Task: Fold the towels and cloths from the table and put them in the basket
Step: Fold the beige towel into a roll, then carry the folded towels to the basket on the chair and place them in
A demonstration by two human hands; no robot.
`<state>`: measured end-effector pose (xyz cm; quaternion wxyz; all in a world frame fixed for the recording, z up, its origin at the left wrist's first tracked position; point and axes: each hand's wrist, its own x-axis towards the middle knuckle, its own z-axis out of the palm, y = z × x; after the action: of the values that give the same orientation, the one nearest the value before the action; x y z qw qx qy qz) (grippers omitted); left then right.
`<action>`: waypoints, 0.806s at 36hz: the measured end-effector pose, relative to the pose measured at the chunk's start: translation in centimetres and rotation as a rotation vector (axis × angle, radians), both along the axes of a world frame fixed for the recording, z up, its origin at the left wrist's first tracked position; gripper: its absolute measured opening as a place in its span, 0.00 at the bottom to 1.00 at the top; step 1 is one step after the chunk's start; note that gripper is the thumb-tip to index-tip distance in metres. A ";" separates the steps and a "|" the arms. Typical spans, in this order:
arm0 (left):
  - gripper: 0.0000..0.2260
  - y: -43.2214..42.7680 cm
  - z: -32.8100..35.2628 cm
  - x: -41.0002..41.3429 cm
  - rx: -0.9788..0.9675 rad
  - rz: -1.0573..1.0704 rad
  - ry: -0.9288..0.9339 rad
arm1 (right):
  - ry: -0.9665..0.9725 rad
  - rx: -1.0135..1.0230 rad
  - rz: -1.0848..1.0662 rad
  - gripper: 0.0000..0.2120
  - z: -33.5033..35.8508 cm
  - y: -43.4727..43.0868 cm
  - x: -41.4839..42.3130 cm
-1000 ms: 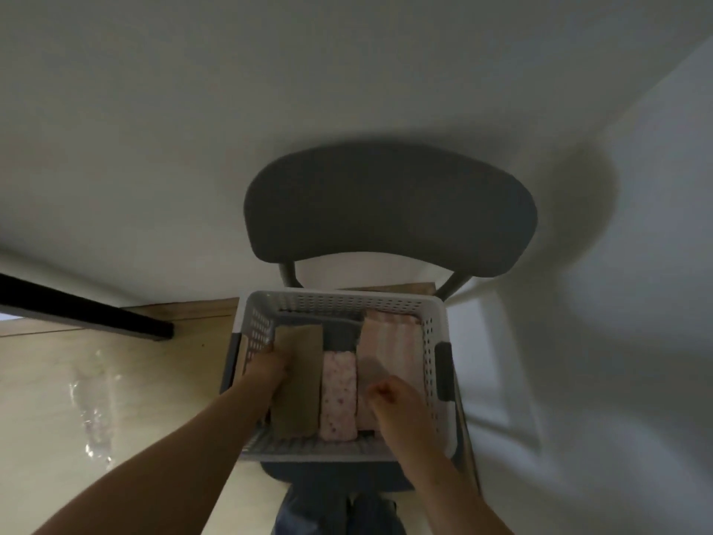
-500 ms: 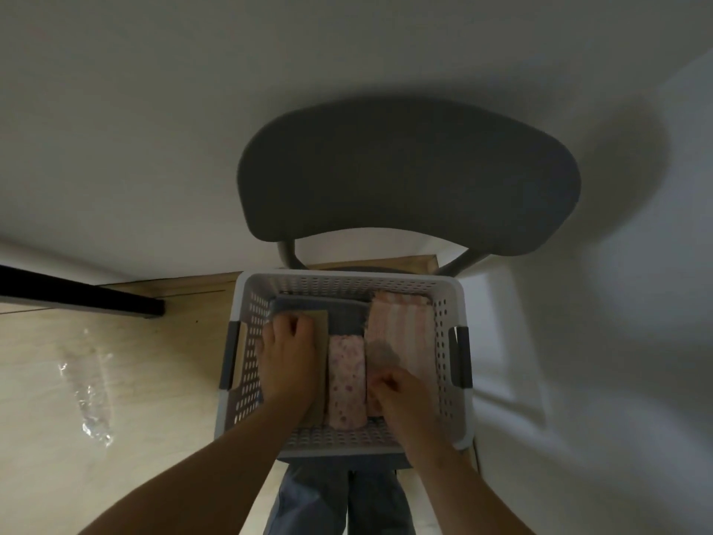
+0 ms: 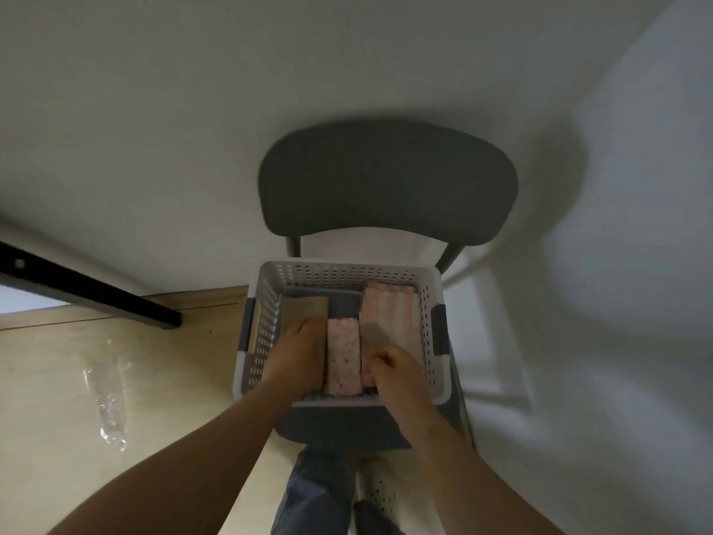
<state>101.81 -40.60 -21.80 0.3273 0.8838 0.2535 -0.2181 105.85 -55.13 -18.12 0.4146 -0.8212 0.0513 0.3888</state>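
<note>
White walls are meeting in a corner behind a dark grey chair (image 3: 386,179), and a pale wooden floor (image 3: 50,372) is showing to the left, where a black bar (image 3: 88,293) is slanting down to it and a scrap of clear plastic (image 3: 108,403) is lying.

On the chair seat a white perforated basket (image 3: 347,266) is sitting. Three folded pieces are lying side by side in it: a tan cloth (image 3: 304,308) at the left, a pink dotted cloth (image 3: 343,353) in the middle and a pink striped towel (image 3: 389,310) at the right, with a grey cloth (image 3: 343,303) showing beneath them at the far end.

The left hand (image 3: 297,357) is pressing flat on the near half of the tan cloth, fingers fairly straight, so the cloth is lying under the palm. The right hand (image 3: 397,370) is resting at the near end of the striped towel with its fingers curled (whether they are pinching the fabric or only tucked against it, I cannot tell). The dotted cloth is lying between the two hands, just beside each.
</note>
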 end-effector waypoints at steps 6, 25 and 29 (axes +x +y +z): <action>0.14 -4.3 5.9 -5.0 -0.100 0.252 -0.113 | -0.060 0.118 -0.025 0.11 4.3 -2.1 -3.6; 0.07 -14.5 17.0 -31.4 -0.420 0.637 -0.412 | -0.125 0.353 -0.104 0.10 13.4 -10.5 -28.5; 0.07 -14.6 17.1 -38.8 -0.433 0.594 -0.441 | -0.137 0.365 -0.184 0.11 13.8 -10.9 -36.6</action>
<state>63.04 -55.21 -4.71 0.6002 0.7088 0.3693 0.0317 69.30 -66.06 -4.35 0.5925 -0.7489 0.0266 0.2956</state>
